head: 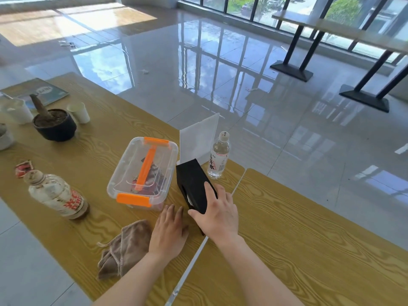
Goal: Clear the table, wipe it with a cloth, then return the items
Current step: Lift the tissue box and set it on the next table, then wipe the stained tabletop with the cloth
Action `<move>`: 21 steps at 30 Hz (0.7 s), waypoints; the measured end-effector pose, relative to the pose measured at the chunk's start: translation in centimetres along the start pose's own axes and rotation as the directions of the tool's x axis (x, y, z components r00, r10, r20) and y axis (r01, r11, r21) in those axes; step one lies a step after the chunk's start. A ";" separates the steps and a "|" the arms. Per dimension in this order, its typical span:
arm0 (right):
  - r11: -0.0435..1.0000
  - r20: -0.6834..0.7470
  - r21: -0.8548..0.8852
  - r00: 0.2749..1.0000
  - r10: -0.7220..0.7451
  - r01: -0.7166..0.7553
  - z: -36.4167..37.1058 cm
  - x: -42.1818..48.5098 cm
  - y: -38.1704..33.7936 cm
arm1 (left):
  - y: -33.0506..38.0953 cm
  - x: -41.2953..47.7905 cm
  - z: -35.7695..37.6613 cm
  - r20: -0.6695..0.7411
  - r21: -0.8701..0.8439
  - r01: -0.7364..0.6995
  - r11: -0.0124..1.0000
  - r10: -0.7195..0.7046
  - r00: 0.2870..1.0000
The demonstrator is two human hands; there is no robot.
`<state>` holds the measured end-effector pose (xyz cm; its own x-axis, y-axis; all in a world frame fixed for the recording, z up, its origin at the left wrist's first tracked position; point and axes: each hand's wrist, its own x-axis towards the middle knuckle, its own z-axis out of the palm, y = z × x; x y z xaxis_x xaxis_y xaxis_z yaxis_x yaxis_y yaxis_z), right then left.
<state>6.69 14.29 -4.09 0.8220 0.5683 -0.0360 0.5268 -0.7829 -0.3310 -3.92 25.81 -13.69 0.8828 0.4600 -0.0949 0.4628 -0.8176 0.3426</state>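
My right hand [217, 214] grips a black box [192, 184] that stands tilted on the wooden table [309, 228], near the seam between two tabletops. My left hand [169, 231] lies flat on the table with its fingers apart and nothing in it, just left of the box. A crumpled brown cloth [123, 246] rests beside my left wrist. A clear plastic bin with orange latches [143, 171] sits left of the box. Behind the box are a water bottle [218, 156] and a white folded card [198, 139].
At the left stand a dirty bottle with red print [57, 195], a red wrapper [23, 167], a black pot with a dry stem [55, 124], a paper cup [79, 112], a white container [16, 111] and a book [44, 91]. Shiny tiled floor lies beyond the table; another table [331, 27] stands far right.
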 end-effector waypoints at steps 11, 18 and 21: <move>0.978 -0.211 0.041 0.959 -0.189 0.202 -1.5 -4.2 -1.6 | -3.7 -6.3 -3.6 -0.104 0.089 0.100 0.991 -0.091 0.990; 0.923 -0.025 0.242 0.953 -0.301 0.298 3.0 -7.6 -4.4 | -8.1 -9.8 -4.5 -0.096 0.039 0.246 0.968 -0.242 0.966; 0.933 0.143 0.273 0.949 -0.281 0.235 5.0 -7.9 -5.5 | -10.0 -10.7 -4.6 -0.080 0.040 0.280 0.959 -0.276 0.958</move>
<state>-3.77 15.42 -6.72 0.6009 0.7957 -0.0761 0.6257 -0.5274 -0.5748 -18.37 30.61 -11.75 0.7114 0.6940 -0.1110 0.6942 -0.6693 0.2649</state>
